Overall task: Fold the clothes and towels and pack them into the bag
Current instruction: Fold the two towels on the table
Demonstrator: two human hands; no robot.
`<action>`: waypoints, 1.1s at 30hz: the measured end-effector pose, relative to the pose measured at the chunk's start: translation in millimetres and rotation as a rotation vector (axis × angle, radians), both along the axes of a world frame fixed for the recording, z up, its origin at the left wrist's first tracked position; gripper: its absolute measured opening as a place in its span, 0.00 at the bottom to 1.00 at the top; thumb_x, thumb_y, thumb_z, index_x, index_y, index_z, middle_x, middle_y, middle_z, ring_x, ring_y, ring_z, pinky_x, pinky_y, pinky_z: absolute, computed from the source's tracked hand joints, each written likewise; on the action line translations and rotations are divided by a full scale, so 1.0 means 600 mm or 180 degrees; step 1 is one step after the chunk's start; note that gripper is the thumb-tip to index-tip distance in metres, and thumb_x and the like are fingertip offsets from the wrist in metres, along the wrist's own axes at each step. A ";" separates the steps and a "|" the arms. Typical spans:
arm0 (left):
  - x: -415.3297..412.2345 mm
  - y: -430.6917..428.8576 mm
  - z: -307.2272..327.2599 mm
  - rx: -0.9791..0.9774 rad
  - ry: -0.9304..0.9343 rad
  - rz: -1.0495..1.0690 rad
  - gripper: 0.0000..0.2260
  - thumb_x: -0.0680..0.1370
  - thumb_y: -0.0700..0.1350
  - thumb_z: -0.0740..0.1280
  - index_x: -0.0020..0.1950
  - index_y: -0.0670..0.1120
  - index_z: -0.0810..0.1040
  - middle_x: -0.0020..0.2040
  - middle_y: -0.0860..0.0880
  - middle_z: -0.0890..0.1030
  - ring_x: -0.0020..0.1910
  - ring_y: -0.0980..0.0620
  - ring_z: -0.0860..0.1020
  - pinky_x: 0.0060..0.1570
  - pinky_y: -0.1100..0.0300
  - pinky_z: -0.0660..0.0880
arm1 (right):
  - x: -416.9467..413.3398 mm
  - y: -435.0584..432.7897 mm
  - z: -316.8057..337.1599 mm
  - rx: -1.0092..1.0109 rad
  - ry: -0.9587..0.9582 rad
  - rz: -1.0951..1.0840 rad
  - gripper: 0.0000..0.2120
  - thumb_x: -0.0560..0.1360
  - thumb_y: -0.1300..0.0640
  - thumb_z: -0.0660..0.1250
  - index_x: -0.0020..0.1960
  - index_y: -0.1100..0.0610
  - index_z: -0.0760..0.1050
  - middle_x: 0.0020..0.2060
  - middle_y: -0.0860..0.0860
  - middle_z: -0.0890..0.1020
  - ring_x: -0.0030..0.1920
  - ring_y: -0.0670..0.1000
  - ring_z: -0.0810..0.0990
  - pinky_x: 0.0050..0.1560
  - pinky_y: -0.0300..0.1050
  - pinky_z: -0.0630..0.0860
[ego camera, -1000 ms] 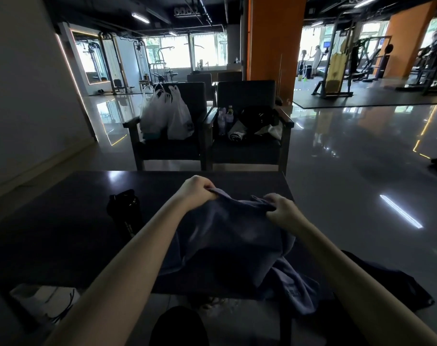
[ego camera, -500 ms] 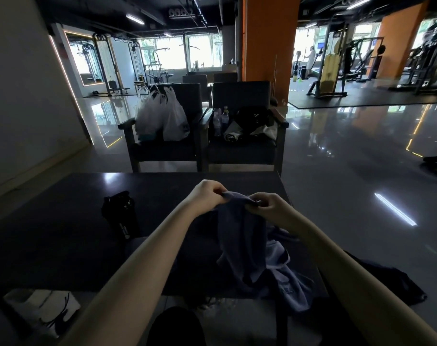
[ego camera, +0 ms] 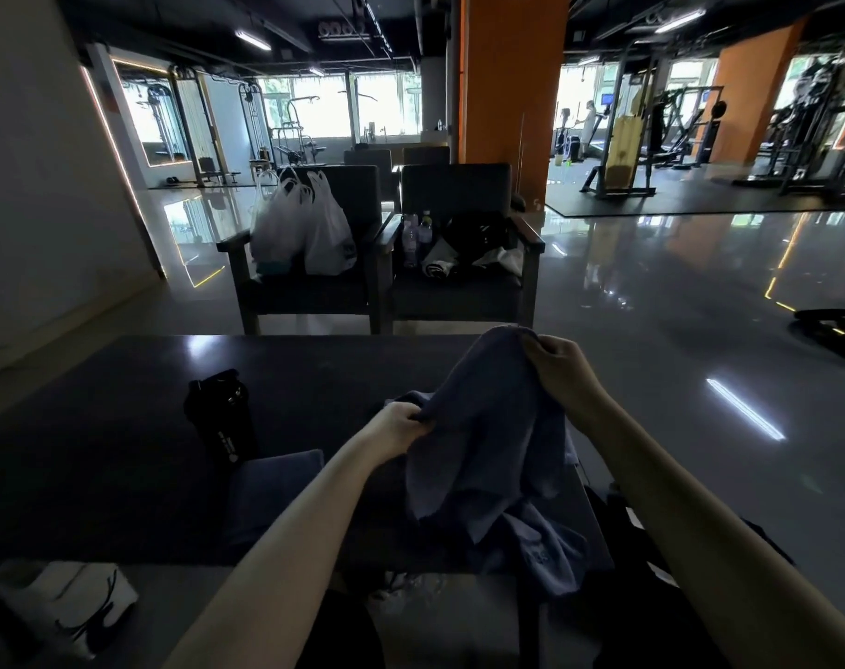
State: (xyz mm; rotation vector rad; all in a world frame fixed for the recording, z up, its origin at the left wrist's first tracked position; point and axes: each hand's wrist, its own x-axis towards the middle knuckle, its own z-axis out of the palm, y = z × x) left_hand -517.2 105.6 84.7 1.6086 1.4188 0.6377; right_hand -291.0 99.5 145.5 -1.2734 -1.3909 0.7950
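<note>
A blue-grey cloth hangs between my two hands above the right part of the dark table. My right hand pinches one top corner, held high and far. My left hand grips another edge, lower and nearer to me. The cloth's lower end bunches on the table's near right edge. A folded blue-grey piece lies flat on the table under my left forearm. A dark bag sits low at the right, mostly hidden behind my right arm.
A black shaker bottle stands on the table left of my hands. A white item with a black mark lies at the bottom left. Two dark armchairs beyond the table hold white plastic bags, bottles and clothes.
My hands were together at the cloth's top. Now they have separated: the right hand rose and moved right, the left dropped toward me, spreading the cloth.
</note>
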 end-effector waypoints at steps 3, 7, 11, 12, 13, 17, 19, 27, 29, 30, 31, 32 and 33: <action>-0.027 -0.006 0.036 -0.0002 0.0063 0.0153 0.12 0.77 0.51 0.68 0.47 0.42 0.82 0.44 0.43 0.84 0.41 0.48 0.81 0.44 0.54 0.79 | 0.031 0.003 -0.015 -0.0246 0.0169 -0.0256 0.24 0.80 0.52 0.60 0.49 0.77 0.71 0.35 0.59 0.72 0.37 0.54 0.69 0.36 0.47 0.64; -0.061 -0.007 0.094 -0.0249 0.0388 -0.0175 0.11 0.74 0.54 0.70 0.50 0.48 0.82 0.44 0.49 0.85 0.43 0.52 0.84 0.41 0.59 0.78 | 0.055 0.013 -0.034 -0.0468 0.0334 -0.0486 0.20 0.79 0.51 0.61 0.39 0.67 0.74 0.33 0.59 0.71 0.34 0.54 0.68 0.33 0.45 0.63; -0.079 0.019 0.108 -0.0415 0.0931 -0.0464 0.06 0.73 0.45 0.73 0.49 0.48 0.81 0.45 0.48 0.85 0.44 0.50 0.83 0.44 0.56 0.80 | 0.054 0.033 -0.058 -0.0602 0.0376 -0.0633 0.23 0.79 0.50 0.62 0.29 0.55 0.60 0.25 0.52 0.64 0.27 0.49 0.61 0.27 0.41 0.57; -0.080 0.029 0.105 -0.0306 0.1069 -0.0424 0.04 0.74 0.44 0.72 0.47 0.48 0.81 0.44 0.48 0.84 0.43 0.50 0.83 0.42 0.57 0.79 | 0.053 0.041 -0.066 -0.0623 0.0372 -0.0684 0.23 0.79 0.50 0.62 0.28 0.54 0.58 0.25 0.51 0.63 0.27 0.49 0.60 0.27 0.41 0.56; -0.083 0.042 0.099 -0.0180 0.1136 -0.0310 0.02 0.74 0.44 0.71 0.47 0.48 0.81 0.44 0.48 0.84 0.43 0.50 0.83 0.42 0.57 0.79 | 0.052 0.050 -0.075 -0.0671 0.0380 -0.0727 0.24 0.78 0.49 0.62 0.28 0.53 0.58 0.25 0.51 0.63 0.27 0.49 0.60 0.29 0.42 0.56; -0.085 0.110 0.054 0.0189 0.1094 0.0308 0.04 0.77 0.45 0.68 0.49 0.47 0.80 0.46 0.47 0.81 0.45 0.51 0.80 0.46 0.56 0.77 | 0.049 0.094 -0.112 -0.0868 0.0196 -0.0915 0.23 0.79 0.50 0.60 0.28 0.55 0.61 0.26 0.51 0.66 0.29 0.49 0.64 0.31 0.44 0.59; -0.081 0.145 0.030 0.0437 0.1108 0.0679 0.05 0.77 0.45 0.67 0.52 0.47 0.80 0.47 0.49 0.80 0.46 0.52 0.78 0.45 0.58 0.74 | 0.046 0.122 -0.129 -0.0913 -0.0001 -0.1000 0.23 0.79 0.51 0.60 0.27 0.55 0.60 0.25 0.50 0.65 0.28 0.49 0.62 0.30 0.44 0.57; -0.058 0.294 -0.028 0.0860 0.1317 0.1330 0.08 0.79 0.43 0.63 0.55 0.46 0.80 0.50 0.47 0.80 0.45 0.51 0.77 0.42 0.58 0.74 | 0.037 0.251 -0.192 -0.0850 -0.0671 -0.1181 0.23 0.80 0.53 0.58 0.27 0.58 0.62 0.25 0.52 0.68 0.30 0.52 0.67 0.31 0.49 0.60; -0.047 0.333 -0.043 0.0953 0.1395 0.1443 0.07 0.79 0.44 0.63 0.53 0.45 0.80 0.50 0.46 0.81 0.45 0.50 0.78 0.41 0.57 0.74 | 0.041 0.288 -0.210 -0.0814 -0.0773 -0.1223 0.24 0.80 0.53 0.58 0.27 0.58 0.63 0.25 0.52 0.69 0.32 0.54 0.69 0.34 0.49 0.60; -0.041 0.351 -0.050 0.0975 0.1409 0.1486 0.07 0.79 0.44 0.64 0.54 0.45 0.80 0.51 0.46 0.81 0.45 0.50 0.78 0.40 0.57 0.73 | 0.043 0.305 -0.217 -0.0834 -0.0807 -0.1230 0.24 0.80 0.53 0.58 0.27 0.58 0.63 0.26 0.52 0.69 0.32 0.54 0.69 0.35 0.48 0.60; -0.036 0.367 -0.057 0.0985 0.1411 0.1529 0.08 0.80 0.44 0.64 0.54 0.44 0.80 0.51 0.46 0.81 0.46 0.49 0.78 0.40 0.57 0.72 | 0.046 0.322 -0.224 -0.0845 -0.0829 -0.1240 0.24 0.80 0.52 0.58 0.27 0.59 0.63 0.26 0.52 0.69 0.32 0.55 0.69 0.34 0.48 0.61; -0.031 0.382 -0.064 0.1000 0.1411 0.1561 0.08 0.80 0.44 0.63 0.55 0.44 0.79 0.52 0.45 0.81 0.47 0.48 0.78 0.41 0.57 0.72 | 0.047 0.339 -0.231 -0.0852 -0.0843 -0.1249 0.24 0.80 0.52 0.57 0.27 0.59 0.63 0.26 0.53 0.70 0.32 0.55 0.70 0.34 0.48 0.61; -0.026 0.395 -0.071 0.1006 0.1408 0.1581 0.08 0.80 0.44 0.63 0.55 0.43 0.79 0.52 0.45 0.81 0.48 0.48 0.78 0.41 0.57 0.72 | 0.049 0.354 -0.237 -0.0857 -0.0860 -0.1259 0.24 0.80 0.52 0.57 0.27 0.59 0.63 0.26 0.53 0.70 0.32 0.55 0.70 0.34 0.48 0.61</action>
